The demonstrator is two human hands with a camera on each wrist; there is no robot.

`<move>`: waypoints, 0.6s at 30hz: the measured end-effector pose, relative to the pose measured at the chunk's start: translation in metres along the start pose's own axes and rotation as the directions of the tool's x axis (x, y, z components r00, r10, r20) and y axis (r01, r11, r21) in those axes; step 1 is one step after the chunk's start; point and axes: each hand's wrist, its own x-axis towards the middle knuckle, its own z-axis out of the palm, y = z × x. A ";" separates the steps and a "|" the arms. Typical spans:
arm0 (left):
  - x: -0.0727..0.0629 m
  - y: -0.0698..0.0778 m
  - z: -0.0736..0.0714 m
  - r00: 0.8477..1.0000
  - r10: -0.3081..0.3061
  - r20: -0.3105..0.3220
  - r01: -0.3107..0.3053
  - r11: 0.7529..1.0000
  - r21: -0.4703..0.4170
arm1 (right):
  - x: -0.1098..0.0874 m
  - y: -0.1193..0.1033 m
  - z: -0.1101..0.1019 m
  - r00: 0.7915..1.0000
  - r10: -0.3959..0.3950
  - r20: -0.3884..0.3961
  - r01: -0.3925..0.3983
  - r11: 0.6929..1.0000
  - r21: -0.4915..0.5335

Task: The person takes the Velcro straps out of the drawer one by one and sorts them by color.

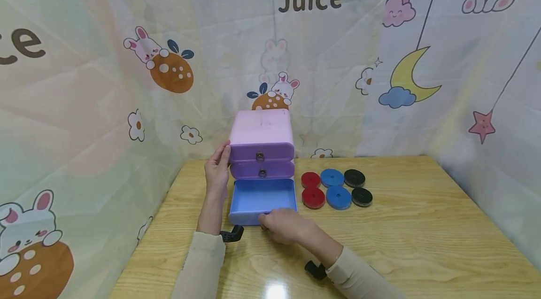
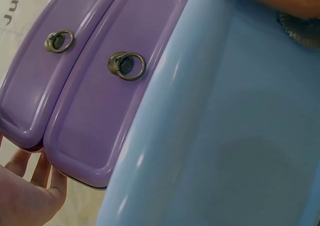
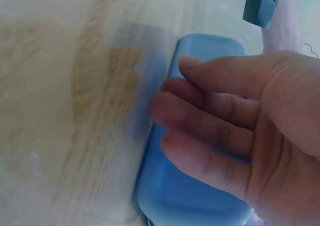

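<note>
A small chest of drawers (image 1: pixel 262 127) has a pink top, two closed purple drawers (image 1: pixel 241 170) and a blue bottom drawer (image 1: pixel 263 195) pulled out, with nothing visible inside. My left hand (image 1: pixel 217 167) rests on the chest's left side, its fingers (image 2: pixel 42 173) fairly straight against the edge near the purple fronts. At the blue drawer's front, my right hand (image 1: pixel 283 225) has curled fingers (image 3: pixel 200 116) at the ring pull, whose round metal base (image 2: pixel 300 30) shows beside the hand in the left wrist view. The ring itself is hidden behind the fingers.
Right of the chest lie flat rolls of tape in two rows: red rolls (image 1: pixel 313 198), blue rolls (image 1: pixel 338 197) and black rolls (image 1: pixel 362 197). Everything stands on a wooden table (image 1: pixel 414 224), with a printed cloth (image 1: pixel 329 64) behind it and at both sides.
</note>
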 end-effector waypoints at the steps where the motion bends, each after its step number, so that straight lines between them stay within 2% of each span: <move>1: 0.000 0.000 0.000 1.000 0.000 0.001 0.000 1.000 0.001 | 0.001 0.000 0.001 1.000 -0.002 -0.022 0.001 1.000 -0.024; 6: -0.001 0.001 0.000 1.000 0.010 0.012 -0.010 1.000 0.007 | 0.003 -0.001 0.003 0.996 0.013 -0.090 -0.019 0.998 -0.068; 12: -0.001 0.001 0.000 1.000 0.013 0.008 -0.013 1.000 0.003 | 0.006 0.001 0.004 0.991 0.025 -0.129 -0.031 0.999 -0.045; 15: 0.000 0.000 0.000 1.000 0.011 0.007 -0.011 1.000 -0.005 | 0.011 0.007 0.006 0.984 0.036 -0.172 -0.039 0.999 -0.012; 18: 0.002 0.000 0.000 1.000 0.013 0.008 -0.013 1.000 -0.013 | 0.019 0.016 0.008 0.977 0.045 -0.209 -0.032 0.997 0.066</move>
